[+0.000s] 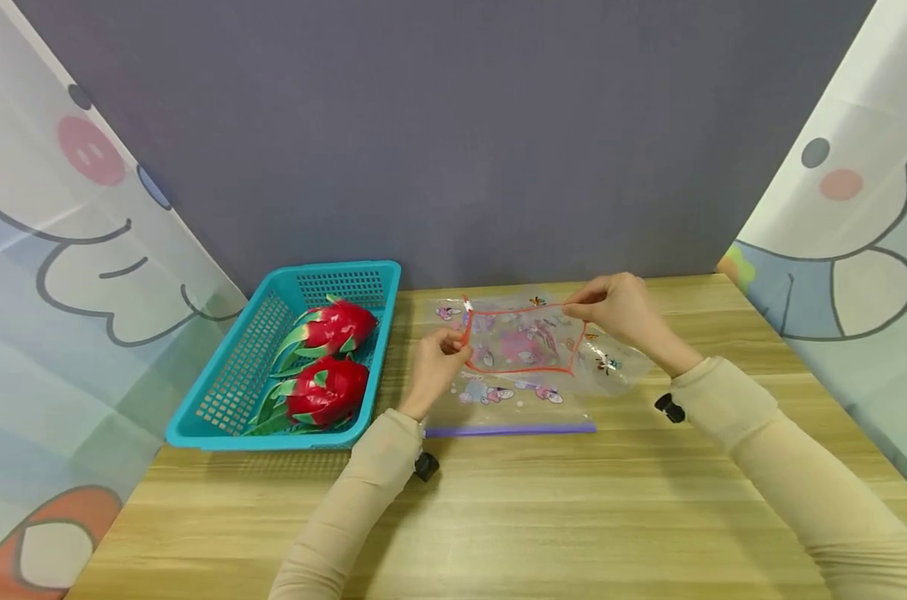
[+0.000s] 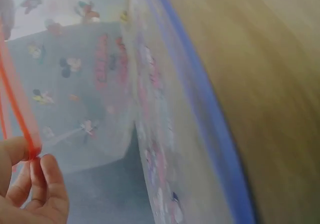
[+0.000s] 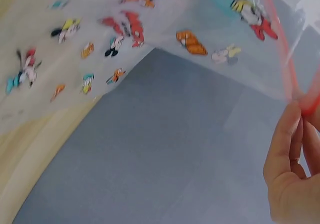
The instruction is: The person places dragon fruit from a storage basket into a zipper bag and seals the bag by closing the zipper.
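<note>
Both hands stretch the mouth of a clear zip bag with a red-edged opening (image 1: 521, 370), printed with small cartoon figures. My left hand (image 1: 433, 368) pinches the left side of that rim; in the left wrist view its thumb and fingers (image 2: 50, 176) meet on the red strip. At the far right corner my right hand (image 1: 620, 312) pinches the rim, and the right wrist view shows its fingers (image 3: 285, 139) on the red edge. The opening gapes into a rough four-sided shape. Beneath it on the table lies a second clear printed bag with a purple zip strip (image 1: 513, 430).
A turquoise basket (image 1: 273, 444) stands left of the bags, holding two red dragon fruits (image 1: 343, 327) (image 1: 332, 388) with green leaves. The wooden table (image 1: 543, 517) meets a grey wall panel (image 1: 453, 150) at the back. Cartoon-printed cloths (image 1: 851, 250) hang at both sides.
</note>
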Action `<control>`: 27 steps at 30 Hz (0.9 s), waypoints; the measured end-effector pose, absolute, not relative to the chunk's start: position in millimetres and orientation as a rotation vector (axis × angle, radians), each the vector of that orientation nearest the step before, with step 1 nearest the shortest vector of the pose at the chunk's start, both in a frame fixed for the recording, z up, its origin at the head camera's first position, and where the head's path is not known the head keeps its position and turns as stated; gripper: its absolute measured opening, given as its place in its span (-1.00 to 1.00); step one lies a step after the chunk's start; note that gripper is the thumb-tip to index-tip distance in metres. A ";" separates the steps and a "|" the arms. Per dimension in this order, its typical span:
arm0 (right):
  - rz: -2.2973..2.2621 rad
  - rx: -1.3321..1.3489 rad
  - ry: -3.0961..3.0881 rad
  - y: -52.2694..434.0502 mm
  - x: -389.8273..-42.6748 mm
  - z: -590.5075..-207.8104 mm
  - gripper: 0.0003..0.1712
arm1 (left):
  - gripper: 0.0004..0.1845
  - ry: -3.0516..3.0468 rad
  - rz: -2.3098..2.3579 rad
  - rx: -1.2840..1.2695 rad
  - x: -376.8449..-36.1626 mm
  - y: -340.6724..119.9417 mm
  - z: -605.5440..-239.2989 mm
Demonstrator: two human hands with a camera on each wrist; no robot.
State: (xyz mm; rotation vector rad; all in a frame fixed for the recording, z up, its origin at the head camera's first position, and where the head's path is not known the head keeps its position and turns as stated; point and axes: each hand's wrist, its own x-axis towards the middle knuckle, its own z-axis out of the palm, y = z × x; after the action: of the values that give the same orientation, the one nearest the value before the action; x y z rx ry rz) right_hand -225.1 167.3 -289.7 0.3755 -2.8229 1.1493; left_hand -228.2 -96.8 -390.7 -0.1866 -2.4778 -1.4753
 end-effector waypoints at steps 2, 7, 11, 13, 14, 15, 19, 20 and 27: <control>1.148 0.392 -2.807 164.8 -224.8 -292.9 -0.81 | -0.85 -2.494 -1.529 -0.191 -227.2 -95.3 -389.3; 1.114 0.432 -2.797 161.7 -223.5 -294.2 -0.83 | -0.76 -2.528 -1.617 -0.225 -223.1 -92.7 -384.0; 1.095 0.426 -2.783 159.6 -223.2 -295.5 -0.86 | -0.73 -2.644 -1.598 -0.319 -216.7 -96.3 -377.3; 1.077 0.429 -2.770 159.0 -223.6 -297.2 -0.88 | -0.69 -2.759 -1.535 -0.384 -209.7 -100.4 -372.8; 1.071 0.434 -2.759 158.7 -223.8 -298.1 -0.89 | -0.67 -2.812 -1.486 -0.426 -205.4 -102.6 -370.5; 1.065 0.444 -2.746 158.6 -224.0 -298.9 -0.90 | -0.65 -2.865 -1.415 -0.470 -201.1 -104.8 -369.1; 1.048 0.489 -2.695 159.8 -224.2 -301.6 -0.92 | -0.59 -2.954 -1.161 -0.629 -181.0 -112.0 -362.7; 1.043 0.502 -2.681 160.2 -224.2 -302.2 -0.93 | -0.59 -2.948 -1.107 -0.651 -176.2 -113.8 -361.5; 1.047 0.513 -2.653 164.0 -223.0 -306.1 -0.90 | -0.61 -2.885 -0.653 -0.715 -144.7 -131.2 -345.8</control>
State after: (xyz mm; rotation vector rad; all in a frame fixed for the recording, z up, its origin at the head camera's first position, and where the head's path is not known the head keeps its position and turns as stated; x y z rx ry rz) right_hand -223.0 164.0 -306.1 0.5133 -2.6531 1.0472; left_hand -144.7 -131.2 -345.8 -0.7152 -2.8847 -0.6525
